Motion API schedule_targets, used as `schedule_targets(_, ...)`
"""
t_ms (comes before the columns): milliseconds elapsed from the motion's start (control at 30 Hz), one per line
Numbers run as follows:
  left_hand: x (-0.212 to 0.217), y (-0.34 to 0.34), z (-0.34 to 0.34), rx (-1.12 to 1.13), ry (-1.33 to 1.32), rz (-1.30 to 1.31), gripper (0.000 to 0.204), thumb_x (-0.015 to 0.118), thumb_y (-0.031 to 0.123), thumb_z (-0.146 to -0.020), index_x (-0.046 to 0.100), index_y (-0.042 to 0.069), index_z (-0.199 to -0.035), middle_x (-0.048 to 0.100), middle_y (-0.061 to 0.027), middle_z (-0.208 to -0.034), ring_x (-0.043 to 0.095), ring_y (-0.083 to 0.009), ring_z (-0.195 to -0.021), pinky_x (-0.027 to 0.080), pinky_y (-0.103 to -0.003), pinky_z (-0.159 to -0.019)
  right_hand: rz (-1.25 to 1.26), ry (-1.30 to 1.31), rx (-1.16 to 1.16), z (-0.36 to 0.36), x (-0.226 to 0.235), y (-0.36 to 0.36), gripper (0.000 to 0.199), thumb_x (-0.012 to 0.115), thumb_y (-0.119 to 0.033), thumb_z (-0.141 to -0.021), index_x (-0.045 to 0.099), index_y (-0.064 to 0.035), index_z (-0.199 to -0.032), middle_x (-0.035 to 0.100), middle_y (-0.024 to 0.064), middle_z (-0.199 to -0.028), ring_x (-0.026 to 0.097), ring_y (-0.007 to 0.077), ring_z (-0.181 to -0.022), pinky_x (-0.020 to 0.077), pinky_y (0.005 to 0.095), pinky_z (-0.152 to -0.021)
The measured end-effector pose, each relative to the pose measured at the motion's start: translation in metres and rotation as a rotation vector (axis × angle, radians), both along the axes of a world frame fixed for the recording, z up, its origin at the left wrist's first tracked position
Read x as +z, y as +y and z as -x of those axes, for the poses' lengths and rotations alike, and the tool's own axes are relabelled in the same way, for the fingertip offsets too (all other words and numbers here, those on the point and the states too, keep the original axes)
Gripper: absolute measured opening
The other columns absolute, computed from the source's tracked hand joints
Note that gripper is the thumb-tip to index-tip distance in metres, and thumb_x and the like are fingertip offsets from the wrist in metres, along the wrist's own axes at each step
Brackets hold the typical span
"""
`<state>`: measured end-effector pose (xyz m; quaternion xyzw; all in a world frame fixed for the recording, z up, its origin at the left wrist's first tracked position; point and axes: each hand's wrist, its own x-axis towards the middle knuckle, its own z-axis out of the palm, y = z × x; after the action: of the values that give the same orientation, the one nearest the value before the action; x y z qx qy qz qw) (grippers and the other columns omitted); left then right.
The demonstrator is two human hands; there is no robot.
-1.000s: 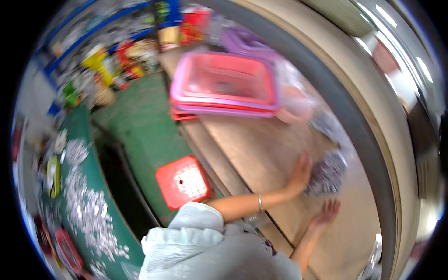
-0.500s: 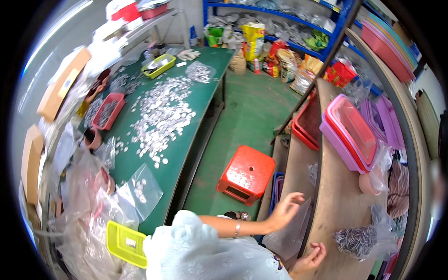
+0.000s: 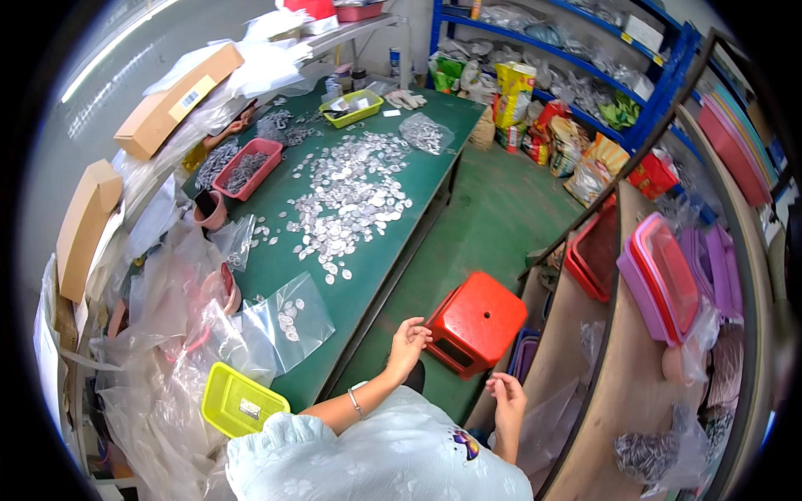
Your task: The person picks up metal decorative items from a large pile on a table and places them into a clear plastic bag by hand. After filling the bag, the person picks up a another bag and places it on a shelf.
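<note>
My left hand (image 3: pixel 408 346) is beside the near left corner of the red plastic stool (image 3: pixel 480 321), its fingers loosely bent and apart, with nothing visible in it. Just below the stool, my right hand (image 3: pixel 507 401) hangs in the air with slackly curled fingers, and no object shows there either. To the left, many small silvery oval pieces (image 3: pixel 351 200) lie spread over the green table (image 3: pixel 313 384). A clear plastic bag (image 3: pixel 294 321) with a few of these pieces rests at the table's near end.
A yellow-green basket (image 3: pixel 238 401) and crumpled plastic film (image 3: pixel 167 359) sit at near left. A pink tray (image 3: pixel 248 169) holds grey parts. Right of the stool runs a wooden shelf (image 3: pixel 622 376) with stacked pink bins (image 3: pixel 660 275). Another person's hand (image 3: pixel 242 121) shows across the table.
The view has turned leftward toward the table. Both hands have moved left, away from the wooden shelf; my left hand is now by the stool.
</note>
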<state>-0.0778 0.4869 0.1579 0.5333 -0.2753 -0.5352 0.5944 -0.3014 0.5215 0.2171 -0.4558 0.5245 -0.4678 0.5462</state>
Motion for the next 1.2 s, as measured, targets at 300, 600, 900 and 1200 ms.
schedule_targets(300, -0.039, -0.037, -0.097, 0.042, 0.008, -0.060, 0.022, 0.048, 0.006, -0.088, 0.052, 0.000, -0.109, 0.059, -0.0062, -0.091, 0.058, -0.0128, -0.083, 0.047, -0.024, -0.073, -0.078, 0.116, 0.383, -0.098, -0.045, -0.143, 0.015, 0.050, -0.010, -0.089, 0.060, -0.0013, -0.097, 0.063, 0.0049, -0.083, 0.059, 0.0114, -0.073, 0.0453, 0.0232, -0.065)
schedule_targets(600, -0.039, -0.093, -0.129, 0.142, 0.032, -0.114, 0.035, 0.051, 0.005, -0.087, 0.042, -0.001, -0.120, 0.060, -0.0109, -0.091, 0.059, -0.0147, -0.081, 0.047, -0.025, -0.072, -0.253, 0.302, 0.567, -0.159, -0.090, -0.246, 0.016, 0.051, -0.014, -0.089, 0.059, -0.0011, -0.094, 0.062, 0.0049, -0.079, 0.058, 0.0120, -0.067, 0.0453, 0.0239, -0.057)
schedule_targets(900, -0.054, -0.162, -0.172, 0.432, 0.068, -0.141, 0.036, 0.051, 0.006, -0.088, 0.038, 0.002, -0.121, 0.060, -0.0104, -0.093, 0.059, -0.0147, -0.080, 0.046, -0.024, -0.069, -0.346, 0.409, 0.529, -0.197, -0.121, -0.405, 0.021, 0.053, -0.017, -0.088, 0.054, -0.0018, -0.103, 0.062, 0.0074, -0.082, 0.059, 0.0139, -0.064, 0.0442, 0.0265, -0.054)
schedule_targets(1200, -0.099, -0.393, -0.153, 0.414, -0.102, -0.046, 0.044, 0.057, 0.010, -0.085, 0.034, 0.000, -0.121, 0.058, -0.0092, -0.089, 0.060, -0.0169, -0.075, 0.047, -0.027, -0.066, -0.082, 0.476, 0.411, -0.238, -0.156, -0.641, 0.048, 0.059, -0.016, -0.084, 0.036, -0.0019, -0.123, 0.057, 0.0052, -0.084, 0.057, 0.0126, -0.065, 0.0415, 0.0251, -0.051)
